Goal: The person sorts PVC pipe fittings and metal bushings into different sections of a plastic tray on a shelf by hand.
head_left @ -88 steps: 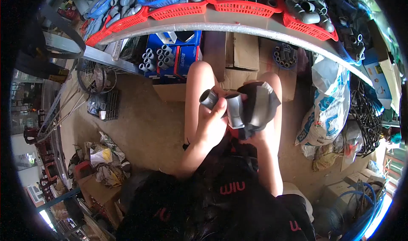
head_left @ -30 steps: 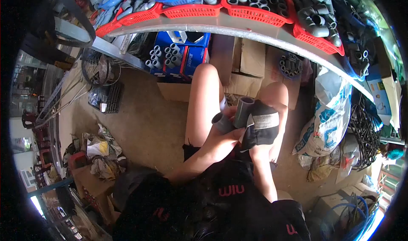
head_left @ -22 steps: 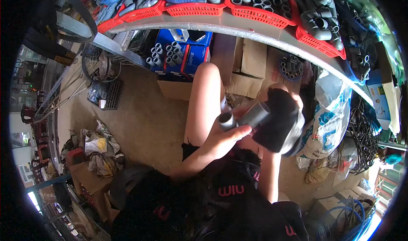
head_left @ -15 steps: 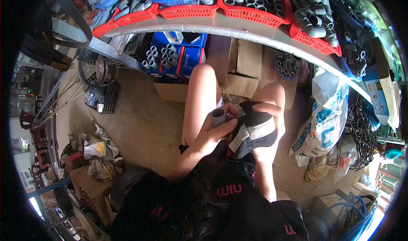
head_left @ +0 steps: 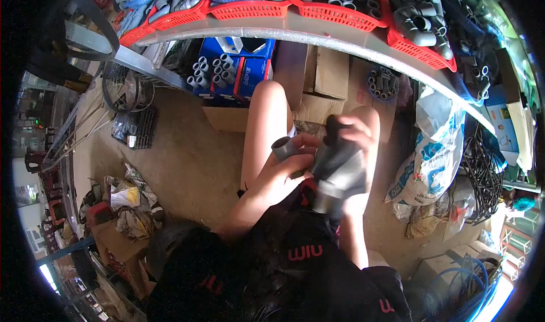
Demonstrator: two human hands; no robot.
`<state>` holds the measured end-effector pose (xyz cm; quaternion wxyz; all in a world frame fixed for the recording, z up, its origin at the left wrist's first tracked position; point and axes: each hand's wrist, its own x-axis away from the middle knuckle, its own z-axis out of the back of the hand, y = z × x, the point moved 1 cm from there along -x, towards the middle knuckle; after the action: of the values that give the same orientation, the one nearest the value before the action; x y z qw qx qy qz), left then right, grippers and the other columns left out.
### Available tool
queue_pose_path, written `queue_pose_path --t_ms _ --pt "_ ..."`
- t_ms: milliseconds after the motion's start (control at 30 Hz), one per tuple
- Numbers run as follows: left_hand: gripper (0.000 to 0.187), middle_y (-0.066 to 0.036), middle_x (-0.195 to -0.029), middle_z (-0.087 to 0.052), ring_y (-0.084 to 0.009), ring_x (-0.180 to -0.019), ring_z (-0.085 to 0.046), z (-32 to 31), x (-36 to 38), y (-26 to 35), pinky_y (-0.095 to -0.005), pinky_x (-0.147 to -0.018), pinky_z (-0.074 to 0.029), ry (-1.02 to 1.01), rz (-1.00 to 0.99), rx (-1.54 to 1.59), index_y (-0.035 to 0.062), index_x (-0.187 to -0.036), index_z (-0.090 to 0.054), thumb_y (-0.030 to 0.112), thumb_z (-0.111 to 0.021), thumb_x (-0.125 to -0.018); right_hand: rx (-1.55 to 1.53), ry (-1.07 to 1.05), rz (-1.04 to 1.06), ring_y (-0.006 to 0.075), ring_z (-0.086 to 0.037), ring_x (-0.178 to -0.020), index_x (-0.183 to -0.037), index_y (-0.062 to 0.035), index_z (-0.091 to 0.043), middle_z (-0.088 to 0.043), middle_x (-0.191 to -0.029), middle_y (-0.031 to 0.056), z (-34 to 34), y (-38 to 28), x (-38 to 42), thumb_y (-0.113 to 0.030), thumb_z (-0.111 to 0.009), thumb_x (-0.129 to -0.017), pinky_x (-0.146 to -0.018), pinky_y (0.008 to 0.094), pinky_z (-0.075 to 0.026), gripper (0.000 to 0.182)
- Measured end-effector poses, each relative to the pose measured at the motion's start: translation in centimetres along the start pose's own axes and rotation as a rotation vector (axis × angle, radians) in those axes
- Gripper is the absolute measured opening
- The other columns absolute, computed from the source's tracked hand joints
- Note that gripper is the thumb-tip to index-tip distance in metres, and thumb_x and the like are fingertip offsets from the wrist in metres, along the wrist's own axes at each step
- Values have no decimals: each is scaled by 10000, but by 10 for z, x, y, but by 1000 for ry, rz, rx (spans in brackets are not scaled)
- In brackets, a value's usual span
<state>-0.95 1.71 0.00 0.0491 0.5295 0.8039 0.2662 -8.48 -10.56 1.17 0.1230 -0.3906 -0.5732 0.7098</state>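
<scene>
Left hand (head_left: 284, 171): closed grip, fingers (head_left: 305, 141) curled at the far side, thumb (head_left: 298, 162) on the near side, pointing right. Left forearm (head_left: 245, 213) bare, angled up and right from the torso. Right hand (head_left: 359, 133): a bit farther out, fingers bent over and pointing left, motion-blurred; palm hidden. Right forearm (head_left: 353, 238) bare, near-straight out from the torso. Hands close together, in front of the body.

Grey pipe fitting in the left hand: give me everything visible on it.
The grey pipe fitting looks like smooth, rigid plastic, short and tubular. Its round open mouth tilts toward the upper left of the view. The left hand grips it; thumb and fingers hide its lower part, so its full shape can't be told. The blurred dark cloth is just right of it.
</scene>
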Motion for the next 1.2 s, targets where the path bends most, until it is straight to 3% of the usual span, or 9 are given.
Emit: queue_pose_path --t_ms 133,333,433,667,767,933,1033,1133,1200 --pt "220 -6 -855 -545 -73 -757 -531 -14 -1 15 -190 -657 -427 49 82 -70 39 -1036 -484 131 -551 -848 241 -20 15 213 -580 -861 -968 -52 -538 -589 -914 102 -7 -20 5 -161 -739 -623 -755 303 -455 414" --pt "283 -15 -866 -579 -82 -788 -543 -8 4 11 -205 -672 -441 98 101 -298 23 -991 -536 101 -690 -767 -53 169 -348 161 -575 -803 -916 -38 -534 -585 -842 78 -13 1 18 -111 -706 -654 -715 272 -455 321" --pt "331 -50 -900 -593 -144 -779 -582 3 5 1 -279 -681 -487 79 80 -227 -1 -1036 -540 96 -700 -763 349 15 -310 179 -574 -711 -873 -39 -567 -598 -758 48 -1 31 19 -150 -625 -709 -671 287 -456 206" --pt "292 -95 -967 -599 -173 -820 -603 -3 -7 -1 -301 -682 -496 65 3 42 2 -1053 -524 201 -596 -852 412 92 -50 186 -561 -908 -880 -22 -624 -599 -931 97 -4 -14 -9 -124 -584 -697 -762 277 -456 212" --pt "218 -70 -950 -600 -136 -847 -587 -1 -3 4 -249 -704 -472 94 39 8 12 -1048 -536 120 -541 -859 21 100 53 245 -515 -1028 -1010 -24 -540 -532 -1095 156 -12 -5 -4 -136 -645 -699 -871 317 -416 347" --pt "258 -64 -975 -605 -129 -885 -575 -4 1 -1 -247 -729 -462 124 -38 -70 2 -1090 -541 164 -515 -890 242 4 54 221 -591 -802 -969 -23 -524 -597 -886 122 -11 -16 6 -119 -701 -643 -750 305 -461 383" --pt "270 -62 -960 -601 -124 -896 -569 5 4 -2 -269 -766 -450 -11 23 -75 16 -1090 -545 202 -523 -896 49 189 -109 186 -584 -755 -944 -19 -506 -596 -855 112 -15 0 12 -110 -676 -667 -716 282 -462 337" --pt "266 -58 -935 -604 -140 -885 -579 -5 5 -6 -287 -782 -450 154 21 -97 23 -1086 -550 201 -535 -888 21 172 -274 172 -567 -861 -992 -18 -477 -571 -940 97 -6 -2 10 -75 -658 -694 -748 278 -458 353" --pt "284 -69 -962 -597 -161 -889 -586 -4 -1 -3 -298 -786 -461 38 40 7 19 -1105 -529 187 -552 -877 427 -25 -197 202 -550 -947 -1027 -17 -469 -542 -1032 124 2 23 16 -86 -659 -709 -807 296 -445 376"
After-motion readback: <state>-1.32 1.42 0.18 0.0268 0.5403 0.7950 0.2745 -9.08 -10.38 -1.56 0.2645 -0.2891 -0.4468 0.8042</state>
